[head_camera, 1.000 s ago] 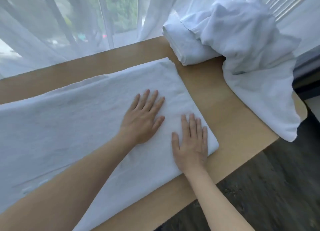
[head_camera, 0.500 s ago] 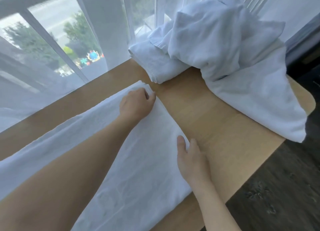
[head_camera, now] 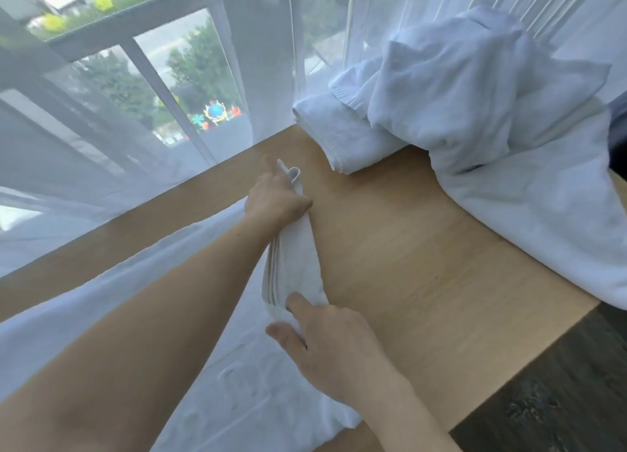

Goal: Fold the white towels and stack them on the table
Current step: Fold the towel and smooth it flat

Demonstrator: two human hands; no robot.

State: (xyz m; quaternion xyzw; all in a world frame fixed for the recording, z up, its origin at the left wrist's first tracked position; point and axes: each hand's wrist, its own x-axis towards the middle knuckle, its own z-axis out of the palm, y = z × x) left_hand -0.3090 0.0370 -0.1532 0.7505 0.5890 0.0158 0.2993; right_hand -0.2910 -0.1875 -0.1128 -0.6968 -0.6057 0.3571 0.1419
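Note:
A long white towel (head_camera: 217,360) lies flat across the left of the wooden table (head_camera: 417,275). Its right end is lifted off the table, standing on edge in several layers. My left hand (head_camera: 276,197) pinches the far corner of that lifted end. My right hand (head_camera: 325,346) grips the near corner, thumb under and fingers over. A folded white towel (head_camera: 339,136) sits at the back of the table. A crumpled white towel (head_camera: 475,92) is heaped partly on top of it and spills down to the right.
Sheer white curtains (head_camera: 169,95) hang along the table's far edge in front of a window. The crumpled towel drapes over the table's right edge. Bare wood shows between my hands and the heap. Dark floor (head_camera: 559,400) lies at lower right.
Both hands went from pressing flat on the towel to taking hold of its right-end corners. That end has now risen off the table and is tipping to the left.

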